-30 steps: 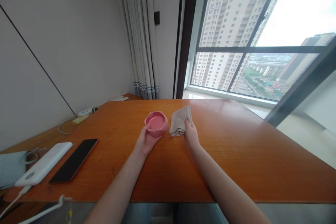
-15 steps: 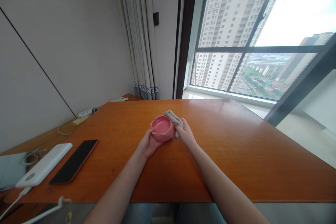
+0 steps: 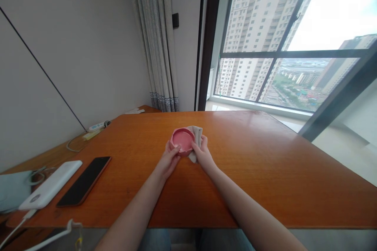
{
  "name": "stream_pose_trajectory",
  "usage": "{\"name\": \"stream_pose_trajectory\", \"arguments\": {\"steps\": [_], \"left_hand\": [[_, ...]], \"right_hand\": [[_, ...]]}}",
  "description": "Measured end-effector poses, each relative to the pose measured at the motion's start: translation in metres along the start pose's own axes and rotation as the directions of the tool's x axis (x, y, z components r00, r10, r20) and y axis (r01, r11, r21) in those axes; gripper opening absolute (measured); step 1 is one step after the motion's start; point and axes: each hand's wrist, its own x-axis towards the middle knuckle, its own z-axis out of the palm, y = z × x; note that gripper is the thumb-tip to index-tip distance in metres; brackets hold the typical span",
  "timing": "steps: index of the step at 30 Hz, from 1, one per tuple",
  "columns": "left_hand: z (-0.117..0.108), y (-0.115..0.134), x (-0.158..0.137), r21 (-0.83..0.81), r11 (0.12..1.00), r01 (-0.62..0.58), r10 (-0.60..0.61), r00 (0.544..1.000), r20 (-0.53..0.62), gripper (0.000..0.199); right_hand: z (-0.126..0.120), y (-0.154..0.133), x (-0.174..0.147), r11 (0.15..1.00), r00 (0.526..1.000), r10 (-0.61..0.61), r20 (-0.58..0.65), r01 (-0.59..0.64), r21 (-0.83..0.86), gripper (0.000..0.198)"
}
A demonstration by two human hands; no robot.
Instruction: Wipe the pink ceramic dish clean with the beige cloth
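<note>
Left hand [image 3: 169, 160] grips the near left side of a pink bowl [image 3: 183, 140], held over the middle of the desk [image 3: 265, 172]. Right hand [image 3: 202, 156] clutches a beige cloth [image 3: 196, 137], pressed against the bowl's right side, fingers closed on it.
</note>
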Motion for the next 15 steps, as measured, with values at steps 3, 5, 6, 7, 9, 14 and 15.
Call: {"name": "stream_pose_trajectory", "arguments": {"steps": [3, 5, 6, 7, 9, 14, 15], "left_hand": [[0.002, 0.001, -0.005, 0.067, 0.991, 0.116, -0.122, 0.989, 0.084, 0.062], [0.003, 0.005, -0.007, 0.097, 0.967, 0.234, -0.245, 0.961, 0.127, 0.049], [0.004, 0.008, -0.007, 0.113, 0.95, 0.293, -0.306, 0.943, 0.133, 0.046], [0.004, 0.01, -0.007, 0.131, 0.929, 0.346, -0.362, 0.923, 0.131, 0.049], [0.003, 0.014, -0.007, 0.174, 0.888, 0.426, -0.45, 0.883, 0.131, 0.053], [-0.005, 0.013, -0.006, 0.256, 0.867, 0.428, -0.461, 0.883, 0.086, 0.042], [-0.006, 0.011, -0.006, 0.263, 0.876, 0.405, -0.432, 0.9, 0.053, 0.04]], "right_hand": [[-0.008, 0.001, 0.007, 0.999, 0.998, -0.018, -0.054, 0.016, -0.036, 0.04], [-0.018, -0.001, 0.014, 0.997, 0.999, 0.022, -0.045, -0.025, -0.067, 0.037], [-0.023, -0.002, 0.018, 0.995, 0.999, 0.046, -0.02, -0.048, -0.084, 0.036], [-0.027, -0.003, 0.021, 0.992, 0.997, 0.07, 0.023, -0.068, -0.103, 0.034], [-0.035, -0.007, 0.023, 0.987, 0.984, 0.108, 0.142, -0.089, -0.134, 0.032], [-0.033, -0.013, 0.016, 0.982, 0.91, 0.168, 0.379, -0.121, -0.143, 0.025], [-0.031, -0.012, 0.015, 0.984, 0.908, 0.168, 0.383, -0.129, -0.127, 0.024]]}}
